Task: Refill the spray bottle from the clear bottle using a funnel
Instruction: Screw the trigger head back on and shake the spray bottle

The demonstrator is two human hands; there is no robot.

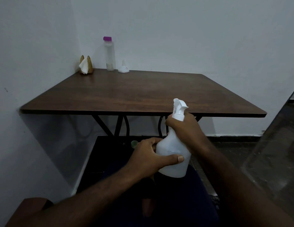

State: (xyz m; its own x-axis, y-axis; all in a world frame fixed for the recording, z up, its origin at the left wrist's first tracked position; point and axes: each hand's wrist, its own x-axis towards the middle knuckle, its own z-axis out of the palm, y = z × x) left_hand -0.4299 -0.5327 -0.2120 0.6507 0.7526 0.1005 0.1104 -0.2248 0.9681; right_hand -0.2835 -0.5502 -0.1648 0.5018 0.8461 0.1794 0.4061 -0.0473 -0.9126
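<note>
- Spray bottle (pixel 173 151): white, upright with a slight tilt, held in the air in front of and below the near edge of the table (pixel 134 94), towards its right side. It touches no surface. The trigger head rises just above the table edge line.
- Left hand (pixel 147 154): clamped on the body of the spray bottle, thumb laid across the front, fingers curled round the far side.
- Right hand (pixel 184 126): closed round the neck of the spray bottle, just below the trigger head.
- Clear bottle (pixel 109 54): upright near the far left corner of the table, at the far edge, purple cap (pixel 107 38) on.
- Funnel (pixel 123 68): white, just beside the clear bottle on its right, wide mouth down on the table and spout upward.
- Napkin holder (pixel 89 64): in the far left corner, left of the clear bottle, holding a white napkin (pixel 83 67).
- Table: dark wood top on black metal legs, set into a corner of pale walls.
</note>
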